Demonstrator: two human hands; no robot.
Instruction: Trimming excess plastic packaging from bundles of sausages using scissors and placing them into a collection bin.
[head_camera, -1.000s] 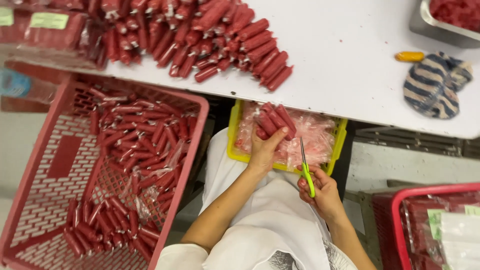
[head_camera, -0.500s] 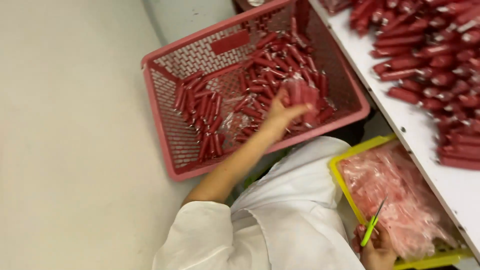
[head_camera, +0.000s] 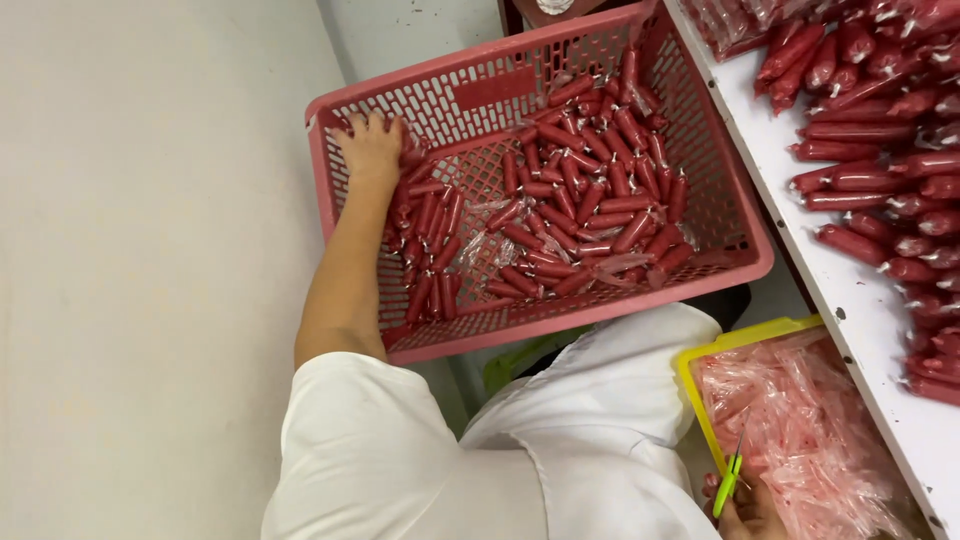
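White table (head_camera: 850, 300), sausages piled on it (head_camera: 880, 150), pale floor (head_camera: 150, 300)

White short-sleeved work garment filling the lower middle of the frame, loose and creased, sleeve ending above the elbow, left forearm bare up to the left hand (head_camera: 372, 148) at upper left, right hand (head_camera: 748, 508) bare too — bottom edge, partly cut off

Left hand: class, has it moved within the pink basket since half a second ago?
Yes. The left hand has shifted away from the sausages in the middle to the far corner of the pink basket, on the side away from the white table.
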